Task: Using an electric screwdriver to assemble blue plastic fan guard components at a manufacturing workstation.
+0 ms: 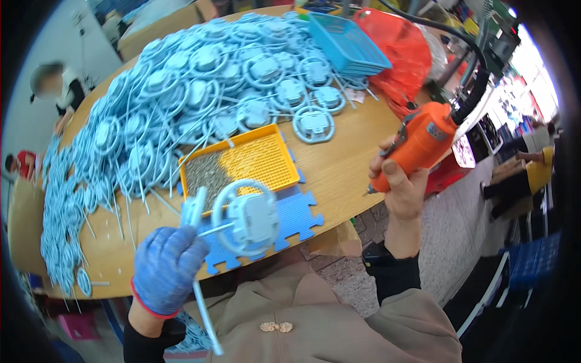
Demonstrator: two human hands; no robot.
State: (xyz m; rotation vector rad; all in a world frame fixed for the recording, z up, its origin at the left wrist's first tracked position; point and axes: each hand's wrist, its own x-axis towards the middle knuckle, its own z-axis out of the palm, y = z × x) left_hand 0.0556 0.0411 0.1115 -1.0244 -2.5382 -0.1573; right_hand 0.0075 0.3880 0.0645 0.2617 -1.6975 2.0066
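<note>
Pale-blue plastic steering-wheel part, round ring with a boxy white hub, is what you've got going right now: your left hand in the blue knit glove is closed around its long stem and holds it up just over the blue foam puzzle-piece mat at the near edge of the round wooden table. Your bare right hand is wrapped tight around the orange powered screwdriver with the black hose running up from its back end, tip pointing down and left, well apart from the wheel, so the two hands aren't meeting at the moment. Just behind the wheel sits the shallow yellow mesh tray with a heap of small grey screws in its left half, so you're stocked fine on fasteners. As for progress, honestly you look early or mid-way at best: the huge pile of the same pale-blue wheels covers most of the far and left side of the table, and I can't tell which of those are finished and which are waiting. A blue plastic basket and a red plastic bag sit at the far side; can't see what's inside them. I can't make out whether the one in your hand has its screws in yet.
</note>
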